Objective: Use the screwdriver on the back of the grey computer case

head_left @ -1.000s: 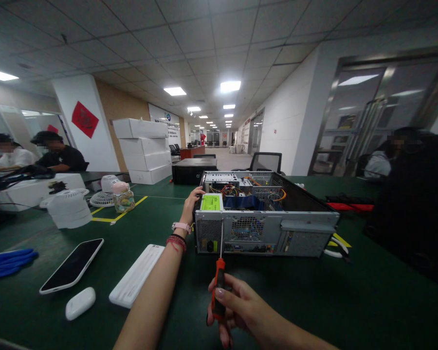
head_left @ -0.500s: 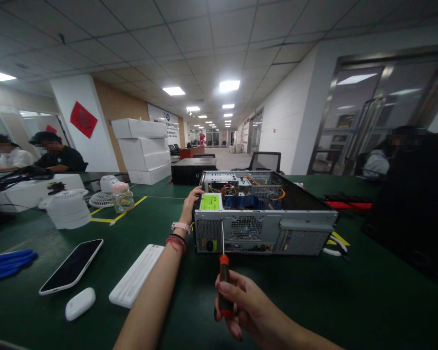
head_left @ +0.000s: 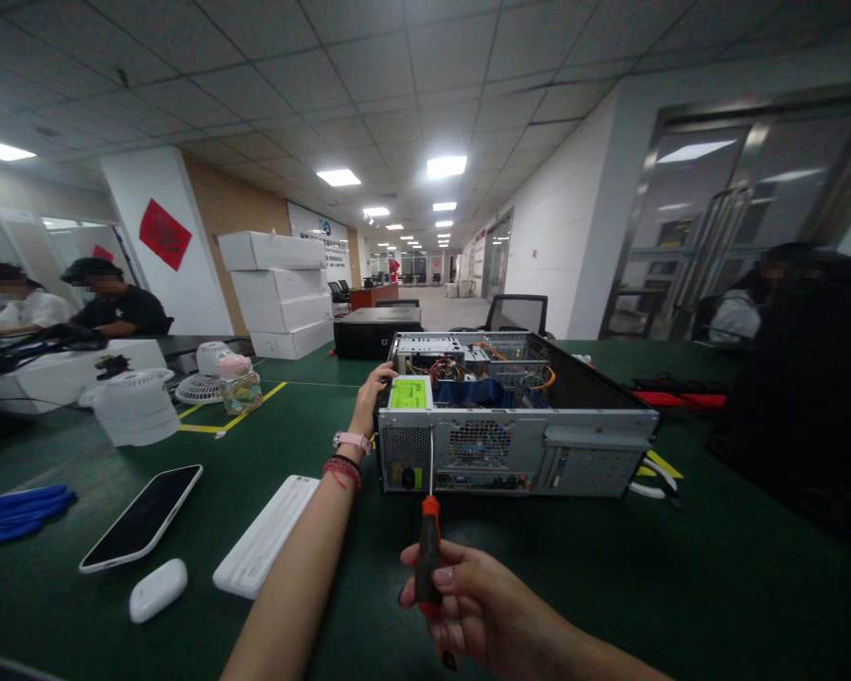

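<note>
A computer case lies on its side on the green table, its top off and its rear panel facing me. Inside are cables and a power supply with a bright green label. My left hand grips the case at its left side, fingers curled over the top edge. In my right hand is a screwdriver with a black and red handle. Its shaft points up and away, the tip at the rear panel beside the power supply's vent. Whether the tip sits in a screw is too small to tell.
Left on the table lie a power bank, a phone, a white earbud case and blue gloves. Beyond are a jar, a fan and white boxes. A pair of white-handled pliers lies right of the case.
The screwdriver's handle has shifted slightly left and become more upright. My right fingers have changed their hold around it. My left hand stays on the case.
</note>
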Tool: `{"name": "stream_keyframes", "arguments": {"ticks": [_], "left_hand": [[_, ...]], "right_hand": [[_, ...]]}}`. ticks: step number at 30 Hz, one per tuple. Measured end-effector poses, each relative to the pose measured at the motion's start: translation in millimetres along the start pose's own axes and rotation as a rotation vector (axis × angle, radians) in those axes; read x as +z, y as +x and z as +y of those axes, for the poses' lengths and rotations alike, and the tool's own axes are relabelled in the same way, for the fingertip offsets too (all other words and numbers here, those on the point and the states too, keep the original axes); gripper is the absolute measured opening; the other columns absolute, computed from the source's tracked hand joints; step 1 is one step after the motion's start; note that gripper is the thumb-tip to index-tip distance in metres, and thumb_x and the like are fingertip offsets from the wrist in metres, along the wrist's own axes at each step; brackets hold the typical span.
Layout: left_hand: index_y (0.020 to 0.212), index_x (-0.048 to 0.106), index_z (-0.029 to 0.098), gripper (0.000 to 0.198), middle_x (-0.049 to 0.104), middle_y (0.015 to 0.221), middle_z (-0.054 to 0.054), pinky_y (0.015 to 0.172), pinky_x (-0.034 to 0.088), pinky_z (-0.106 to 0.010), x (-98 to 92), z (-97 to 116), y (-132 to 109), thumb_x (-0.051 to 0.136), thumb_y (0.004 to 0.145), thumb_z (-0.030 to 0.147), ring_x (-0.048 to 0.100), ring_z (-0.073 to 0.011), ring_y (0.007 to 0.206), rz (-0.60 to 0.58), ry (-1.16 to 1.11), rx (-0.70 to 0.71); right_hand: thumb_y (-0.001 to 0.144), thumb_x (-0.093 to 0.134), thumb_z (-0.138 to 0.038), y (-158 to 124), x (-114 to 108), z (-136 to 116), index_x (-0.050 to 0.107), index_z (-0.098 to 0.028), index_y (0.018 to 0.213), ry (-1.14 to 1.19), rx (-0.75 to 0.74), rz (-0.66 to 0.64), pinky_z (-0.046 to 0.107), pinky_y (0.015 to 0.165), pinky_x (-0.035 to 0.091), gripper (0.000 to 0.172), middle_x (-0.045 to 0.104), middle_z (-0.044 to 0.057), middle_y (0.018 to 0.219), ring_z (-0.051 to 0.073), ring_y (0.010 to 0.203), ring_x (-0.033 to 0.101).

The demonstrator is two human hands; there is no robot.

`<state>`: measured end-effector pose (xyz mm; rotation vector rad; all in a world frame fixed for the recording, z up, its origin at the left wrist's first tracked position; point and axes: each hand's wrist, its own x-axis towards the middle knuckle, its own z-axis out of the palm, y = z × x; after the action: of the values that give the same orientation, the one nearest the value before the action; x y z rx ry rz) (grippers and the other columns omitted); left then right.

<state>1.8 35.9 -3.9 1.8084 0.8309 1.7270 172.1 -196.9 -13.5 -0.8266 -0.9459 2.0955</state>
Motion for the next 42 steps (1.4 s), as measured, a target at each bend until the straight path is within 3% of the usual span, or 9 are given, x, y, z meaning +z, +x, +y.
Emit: {"name": "stream_keyframes", "arguments": {"ticks": [7,16,21,27,32,42], "left_hand": [[0.082,0.060,0.016,0.025,0.060,0.118,-0.009,0.108,0.028,-0.034,-0.8,1.6,1.3,0.038,0.078,0.025,0.047,-0.0225,0.122,-0.017,-0.010,0.010],[0.082,0.060,0.015,0.026,0.057,0.123,-0.009,0.106,0.030,-0.034,-0.2,10.6,-1.8,0.035,0.077,0.020,0.048,-0.0229,0.120,-0.013,0.022,-0.028],[0.083,0.060,0.016,0.025,0.057,0.123,-0.008,0.107,0.029,-0.034,-0.4,10.5,-1.5,0.036,0.078,0.020,0.048,-0.0228,0.120,-0.016,0.036,-0.017],[0.083,0.060,0.016,0.025,0.057,0.123,-0.009,0.106,0.030,-0.035,0.0,5.4,-0.7,0.037,0.077,0.022,0.048,-0.0235,0.120,-0.006,-0.001,-0.013],[0.084,0.060,0.015,0.026,0.056,0.124,-0.009,0.106,0.029,-0.035,0.5,6.6,-0.7,0.037,0.077,0.024,0.048,-0.0237,0.120,-0.011,0.004,-0.028],[0.083,0.061,0.015,0.026,0.057,0.123,-0.009,0.107,0.029,-0.036,1.7,4.1,-0.5,0.036,0.076,0.023,0.047,-0.0239,0.122,-0.004,-0.023,-0.030]], "right_hand": [[0.064,0.071,-0.031,2.8,-5.5,4.7,0.055,-0.014,0.104,-0.010,0.012,-0.030,0.023,0.057,0.040,0.046,0.064,0.006,0.091,0.008,0.059,0.056],[0.060,0.076,-0.031,7.3,-7.9,7.9,0.048,-0.017,0.085,-0.048,-0.011,0.002,0.020,0.050,0.034,0.040,0.053,-0.005,0.066,0.004,0.049,0.044],[0.059,0.075,-0.030,4.1,-5.9,1.6,0.048,-0.017,0.098,-0.075,0.004,0.047,0.020,0.049,0.029,0.049,0.062,0.001,0.078,0.006,0.054,0.046],[0.064,0.066,-0.028,7.8,-10.6,4.9,0.052,-0.017,0.097,-0.076,-0.006,-0.003,0.022,0.051,0.031,0.038,0.063,0.000,0.075,0.004,0.048,0.042],[0.065,0.057,-0.025,9.4,-13.9,6.8,0.056,-0.013,0.102,0.008,-0.008,-0.073,0.022,0.053,0.035,0.040,0.065,0.006,0.085,0.007,0.056,0.050],[0.059,0.075,-0.029,11.3,-9.7,9.8,0.059,-0.012,0.096,-0.010,-0.043,-0.009,0.020,0.052,0.034,0.044,0.064,0.006,0.080,0.010,0.065,0.055]]}}
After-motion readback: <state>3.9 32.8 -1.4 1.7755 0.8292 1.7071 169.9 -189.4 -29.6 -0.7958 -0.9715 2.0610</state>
